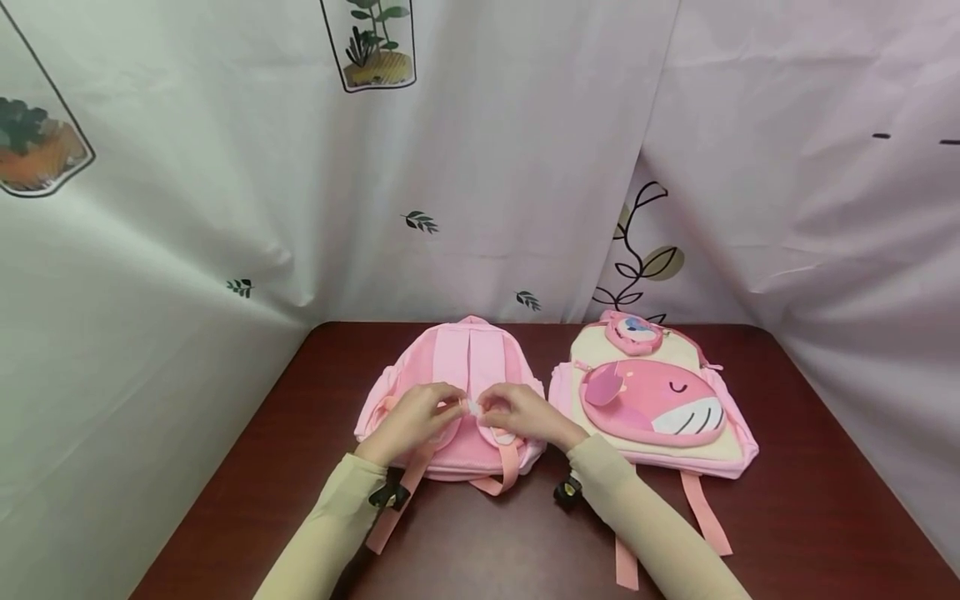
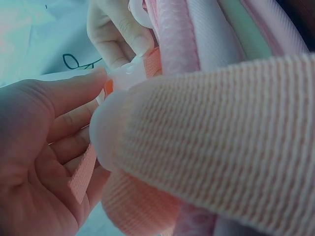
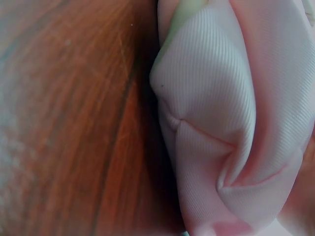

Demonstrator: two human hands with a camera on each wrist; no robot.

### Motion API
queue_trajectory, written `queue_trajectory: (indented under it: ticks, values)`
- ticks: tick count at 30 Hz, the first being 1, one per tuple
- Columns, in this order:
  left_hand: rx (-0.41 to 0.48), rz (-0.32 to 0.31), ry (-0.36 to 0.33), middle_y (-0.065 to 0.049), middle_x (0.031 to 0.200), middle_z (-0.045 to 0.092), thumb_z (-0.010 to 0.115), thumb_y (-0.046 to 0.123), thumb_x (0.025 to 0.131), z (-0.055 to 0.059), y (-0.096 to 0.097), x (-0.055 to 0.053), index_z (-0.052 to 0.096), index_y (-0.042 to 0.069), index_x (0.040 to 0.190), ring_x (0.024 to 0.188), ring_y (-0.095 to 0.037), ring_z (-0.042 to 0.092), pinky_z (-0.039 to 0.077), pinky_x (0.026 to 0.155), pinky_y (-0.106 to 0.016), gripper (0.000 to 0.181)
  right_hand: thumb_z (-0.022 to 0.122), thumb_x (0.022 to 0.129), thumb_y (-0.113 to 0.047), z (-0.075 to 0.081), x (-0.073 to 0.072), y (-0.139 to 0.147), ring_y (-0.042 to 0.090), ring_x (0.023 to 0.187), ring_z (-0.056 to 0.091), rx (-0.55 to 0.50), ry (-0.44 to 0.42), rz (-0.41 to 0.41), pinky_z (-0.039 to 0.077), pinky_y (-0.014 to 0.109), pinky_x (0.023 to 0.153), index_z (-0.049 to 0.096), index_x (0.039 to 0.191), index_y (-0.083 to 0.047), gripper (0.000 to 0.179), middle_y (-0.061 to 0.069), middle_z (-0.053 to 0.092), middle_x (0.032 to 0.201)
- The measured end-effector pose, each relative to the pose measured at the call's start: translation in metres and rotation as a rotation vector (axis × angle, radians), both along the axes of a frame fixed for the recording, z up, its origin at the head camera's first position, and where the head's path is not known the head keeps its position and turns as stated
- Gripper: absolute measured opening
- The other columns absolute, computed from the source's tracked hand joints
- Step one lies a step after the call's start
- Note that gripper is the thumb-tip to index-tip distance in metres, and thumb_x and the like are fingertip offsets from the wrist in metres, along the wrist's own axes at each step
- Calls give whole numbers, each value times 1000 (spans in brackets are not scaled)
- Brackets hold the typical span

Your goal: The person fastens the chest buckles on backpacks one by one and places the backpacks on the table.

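Observation:
A pink backpack (image 1: 487,350) lies on the table with its shoulder straps facing up. Over its middle, my left hand (image 1: 423,417) and right hand (image 1: 525,412) meet at a small white plastic buckle (image 2: 129,73) on orange webbing. In the left wrist view, my left thumb and fingers pinch one side of the buckle, and a loose webbing end (image 2: 83,172) hangs by the palm. The right hand (image 2: 118,29) grips its other side, near an orange strap piece (image 2: 152,63). Wide ribbed webbing (image 2: 221,137) blocks much of that view. Pink bag fabric (image 3: 206,78) fills the right wrist view.
A second backpack (image 1: 637,454), cream and pink with a whale front pocket (image 1: 652,400), lies right beside the first. Its orange straps (image 1: 705,512) trail toward the front of the dark wooden table (image 1: 480,550). White printed curtains (image 1: 510,167) hang behind and at both sides.

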State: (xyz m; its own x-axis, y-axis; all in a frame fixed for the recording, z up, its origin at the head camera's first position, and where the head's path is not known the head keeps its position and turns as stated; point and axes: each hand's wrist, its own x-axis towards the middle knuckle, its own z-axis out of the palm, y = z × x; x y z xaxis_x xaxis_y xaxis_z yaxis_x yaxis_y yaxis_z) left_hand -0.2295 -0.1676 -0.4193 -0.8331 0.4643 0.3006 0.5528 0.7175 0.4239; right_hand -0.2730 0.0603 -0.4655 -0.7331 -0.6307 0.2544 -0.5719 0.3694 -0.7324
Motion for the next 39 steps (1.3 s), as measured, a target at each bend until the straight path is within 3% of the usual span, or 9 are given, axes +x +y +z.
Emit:
queue_trajectory:
  ticks: [11,19,23,27,31,35,39]
  values:
    - [-9,5,-24,-2,102,73,73,18,94,-5,-4,3,75,7,110,95,-17,68,55,87,-39,19,77,89,-20,2,3,-1,12,91,59,5,-24,-12,50,30,86,72,107,-12,20,-5,68,97]
    - [-29,1,-19,2,100,72,71,18,96,-16,-13,4,74,10,109,90,-13,65,55,86,-39,16,72,94,-20,-1,7,2,12,96,60,3,-12,-4,50,32,90,73,115,-10,23,-3,70,107]
    - [-30,-10,-9,2,101,72,69,21,97,-22,-17,4,73,11,111,88,-11,63,54,87,-38,18,67,98,-21,0,13,5,16,104,62,40,39,6,50,37,96,70,121,-7,27,3,70,115]
    - [-30,-13,-30,4,109,71,69,28,97,-29,-25,8,70,13,119,96,-11,65,53,91,-39,27,63,100,-31,3,21,10,28,129,53,156,81,23,39,47,110,60,136,-2,46,13,60,135]
    - [-26,-12,-61,10,90,64,71,33,95,-34,-32,13,67,19,110,84,-9,60,52,79,-34,21,63,98,-40,7,27,15,37,144,34,280,112,36,27,54,117,48,146,2,66,18,45,152]
    - [-15,-15,-73,11,75,46,70,34,96,-36,-37,16,63,22,102,70,-8,48,43,66,-28,16,62,98,-42,9,27,14,38,146,31,313,122,38,24,56,117,46,148,2,68,17,41,155]
    - [-8,14,-80,11,71,41,72,34,95,-37,-44,17,63,22,104,64,-5,44,41,61,-26,18,61,99,-43,9,24,7,36,147,30,322,138,41,23,54,118,47,148,0,67,15,41,156]
